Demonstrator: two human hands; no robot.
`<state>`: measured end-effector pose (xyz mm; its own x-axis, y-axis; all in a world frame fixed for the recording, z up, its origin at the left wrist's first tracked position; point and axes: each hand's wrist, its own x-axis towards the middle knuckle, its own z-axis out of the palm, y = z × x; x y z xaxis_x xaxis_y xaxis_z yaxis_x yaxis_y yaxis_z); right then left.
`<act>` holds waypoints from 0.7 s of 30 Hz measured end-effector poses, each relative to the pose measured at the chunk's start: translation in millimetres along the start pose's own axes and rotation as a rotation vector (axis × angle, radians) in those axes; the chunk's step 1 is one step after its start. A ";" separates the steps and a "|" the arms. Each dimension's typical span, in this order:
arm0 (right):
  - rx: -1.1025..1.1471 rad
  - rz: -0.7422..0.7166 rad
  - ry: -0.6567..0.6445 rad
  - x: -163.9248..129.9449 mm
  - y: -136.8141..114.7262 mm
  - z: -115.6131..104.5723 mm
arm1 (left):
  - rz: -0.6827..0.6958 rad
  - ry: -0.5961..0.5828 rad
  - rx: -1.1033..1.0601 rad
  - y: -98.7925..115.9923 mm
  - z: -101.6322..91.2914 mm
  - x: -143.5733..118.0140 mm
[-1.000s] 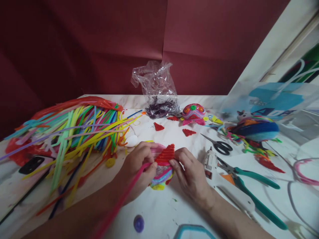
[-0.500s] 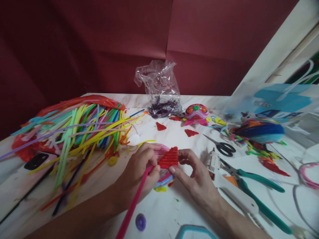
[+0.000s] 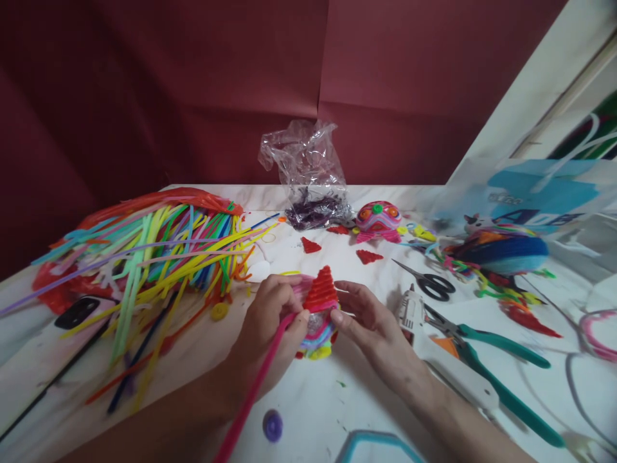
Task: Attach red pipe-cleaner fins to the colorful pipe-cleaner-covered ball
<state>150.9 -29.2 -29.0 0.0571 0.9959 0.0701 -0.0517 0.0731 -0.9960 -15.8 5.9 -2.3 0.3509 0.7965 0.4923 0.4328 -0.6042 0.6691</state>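
My left hand [image 3: 272,321] grips a small multicoloured pipe-cleaner figure [image 3: 317,334] and a long pink pipe cleaner [image 3: 250,399] that trails toward me. A red ribbed triangle [image 3: 321,290] stands on top of the figure, point up. My right hand [image 3: 373,321] touches the figure's right side with fingers spread. Both hands rest low over the white marbled table [image 3: 313,405].
A big heap of coloured pipe cleaners [image 3: 144,251] lies left, over a black phone [image 3: 77,312]. A clear plastic bag [image 3: 308,180], a finished pink figure [image 3: 378,220], red triangles [image 3: 369,256], scissors [image 3: 429,283], a glue gun [image 3: 434,347] and teal pliers [image 3: 496,366] lie right.
The red triangle has turned from lying sideways to standing point up on the figure. My right fingers have loosened from pinching it and now rest spread at the side.
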 end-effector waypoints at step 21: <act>0.145 0.217 0.031 10.2 -10.1 -7.5 | -0.121 0.165 -0.088 10.2 22.5 -1.1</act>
<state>159.5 -20.1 -18.6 0.0592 0.9872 -0.1480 -0.2080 -0.1328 -0.9691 6.9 -1.6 -8.5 0.1572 0.8600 0.4854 0.3870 -0.5059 0.7709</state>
